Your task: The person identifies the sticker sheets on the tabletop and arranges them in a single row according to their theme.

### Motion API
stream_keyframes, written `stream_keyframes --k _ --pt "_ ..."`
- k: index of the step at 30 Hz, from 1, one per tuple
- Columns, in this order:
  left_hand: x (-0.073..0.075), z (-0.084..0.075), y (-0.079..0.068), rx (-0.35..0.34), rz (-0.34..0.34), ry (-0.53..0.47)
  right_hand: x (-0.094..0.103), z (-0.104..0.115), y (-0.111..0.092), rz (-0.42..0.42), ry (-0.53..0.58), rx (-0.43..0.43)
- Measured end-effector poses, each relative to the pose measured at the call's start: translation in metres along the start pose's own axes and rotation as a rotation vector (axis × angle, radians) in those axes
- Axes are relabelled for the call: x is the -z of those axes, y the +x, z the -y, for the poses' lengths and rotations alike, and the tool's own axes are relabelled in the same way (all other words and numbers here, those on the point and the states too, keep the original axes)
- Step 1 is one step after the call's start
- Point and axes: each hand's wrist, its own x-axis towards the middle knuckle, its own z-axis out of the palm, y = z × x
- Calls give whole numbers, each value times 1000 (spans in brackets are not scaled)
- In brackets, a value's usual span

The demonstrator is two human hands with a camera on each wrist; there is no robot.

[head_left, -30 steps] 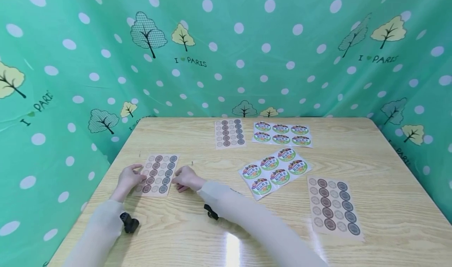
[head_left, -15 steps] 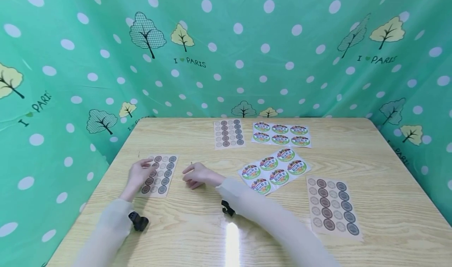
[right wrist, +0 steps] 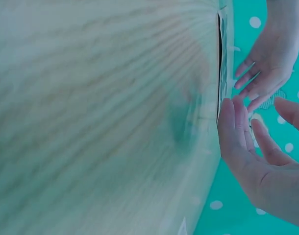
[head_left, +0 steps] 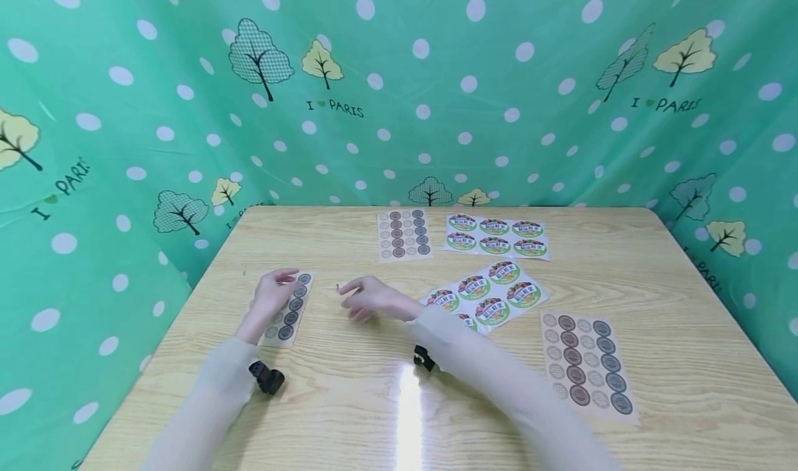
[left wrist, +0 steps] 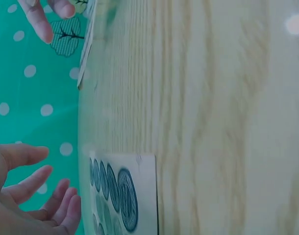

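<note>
My left hand (head_left: 271,296) hovers over the left sheet of round stamp-like stickers (head_left: 289,318) and hides part of it. In the left wrist view its fingers (left wrist: 29,186) are relaxed and spread, apart from the sticker sheet (left wrist: 139,196) and holding nothing. My right hand (head_left: 377,298) is to the right of that sheet, above bare wood. Its fingers (right wrist: 233,127) bend loosely in the right wrist view, with nothing between them. Its sleeve covers a corner of the tilted sheet of fruit-label stickers (head_left: 492,312).
At the back lie another sheet of round stickers (head_left: 404,235) and a second fruit-label sheet (head_left: 497,237). One more round-sticker sheet (head_left: 588,367) is at the right. A green dotted curtain (head_left: 399,111) surrounds the wooden table (head_left: 349,415).
Both hands have moved to the right. My left hand has risen from the left edge of its sheet to above it. My right hand has drawn away from that sheet's right edge.
</note>
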Motion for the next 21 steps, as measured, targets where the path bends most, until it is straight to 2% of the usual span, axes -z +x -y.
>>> stream_keyframes --k 7,12,16,21 --pt "-12 -18 2 -42 82 -50 19 -1 -6 -11 -47 15" --pt "-22 -29 6 -54 91 -73 33 0 -11 -30 -89 24" --pt "-30 -37 8 -48 107 -90 44 -3 -15 -46 -94 26" --pt "-37 -46 8 -73 134 -94 58 -9 -19 -70 -83 36"
